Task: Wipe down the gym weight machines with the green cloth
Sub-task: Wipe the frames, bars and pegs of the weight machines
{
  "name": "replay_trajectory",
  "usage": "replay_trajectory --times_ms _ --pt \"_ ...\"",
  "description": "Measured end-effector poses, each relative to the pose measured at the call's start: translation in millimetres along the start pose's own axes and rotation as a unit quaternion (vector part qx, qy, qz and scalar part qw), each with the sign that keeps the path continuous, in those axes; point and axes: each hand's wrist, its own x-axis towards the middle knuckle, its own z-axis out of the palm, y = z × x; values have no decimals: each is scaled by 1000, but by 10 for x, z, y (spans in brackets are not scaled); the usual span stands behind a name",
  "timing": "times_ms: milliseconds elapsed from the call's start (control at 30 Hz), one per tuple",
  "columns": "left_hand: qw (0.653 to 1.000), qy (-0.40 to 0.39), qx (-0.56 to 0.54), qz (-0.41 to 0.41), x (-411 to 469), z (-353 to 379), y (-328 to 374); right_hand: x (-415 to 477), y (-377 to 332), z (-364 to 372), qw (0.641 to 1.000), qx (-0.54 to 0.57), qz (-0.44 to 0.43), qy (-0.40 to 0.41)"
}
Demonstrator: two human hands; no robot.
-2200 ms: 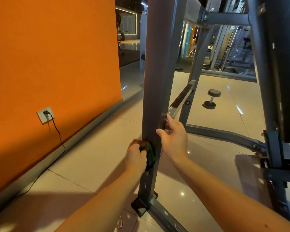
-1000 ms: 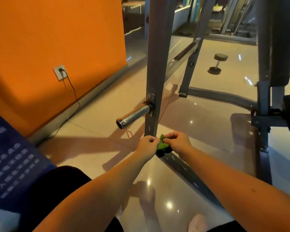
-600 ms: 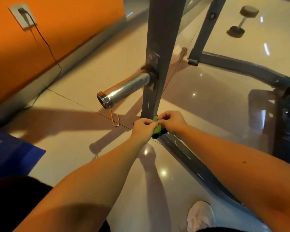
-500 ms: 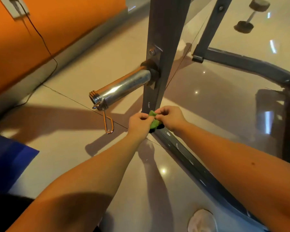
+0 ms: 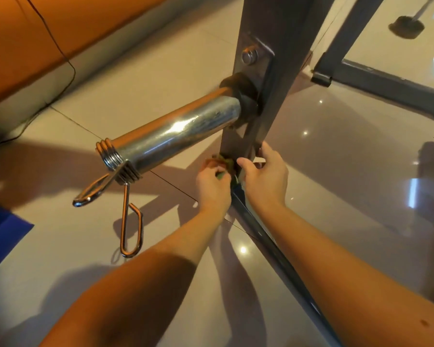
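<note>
My left hand grips the bunched green cloth against the upright post; my right hand grasps its edge. Open floor at 3 o'clock.

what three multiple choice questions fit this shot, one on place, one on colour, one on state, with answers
1. Where is the green cloth? A on a bench seat; B low on the grey post; C in a bucket.
2. What colour is the wall? A orange; B white; C blue.
3. What is the left hand doing? A lying open and empty; B gripping the cloth; C holding a spray bottle.
Answers: B, the cloth is pressed against the post near its foot; A, the wall reads orange; B, its fingers curl round the cloth.
</note>
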Motion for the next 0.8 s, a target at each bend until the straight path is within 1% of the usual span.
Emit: replay_trajectory --times_ms 33,67,133,200,267,333,433,467,600,667,733,800 --pt "1000 -8 23 -16 -7 18 -74 -5 -13 -17 1000 -13 -8 -7" --pt "999 -11 25 -27 2 24 -110 0 -9 -33 1000 -15 -11 -14" --pt "999 3 -37 -32 -2 -16 1 11 13 -83 1000 -1 -4 -29" --pt "992 29 -127 0 -17 -47 207 15 18 -128 999 16 -3 -48" --pt "986 43 -158 33 -23 -7 265 18 45 -133 999 18 -11 -50" --pt "989 41 -137 31 -75 50 177 23 52 -114 999 10 -25 -43" --pt "999 14 -37 1 -148 111 -112 38 64 -86 999 17 -23 -45" --pt "1000 4 -27 3 -165 112 -175 39 57 -92 998 26 -21 -47" --pt "999 -15 -47 -18 -223 79 -168 25 21 -113 998 12 -15 -53" --pt "997 9 -73 -26 -240 28 -22 25 18 -129 998 14 -13 -54" --pt "986 57 -149 -41 -160 -28 171 29 25 -152 998 8 -18 -59" --pt "973 79 -214 -27 -37 -47 301 28 28 -161 997 4 -25 -67"
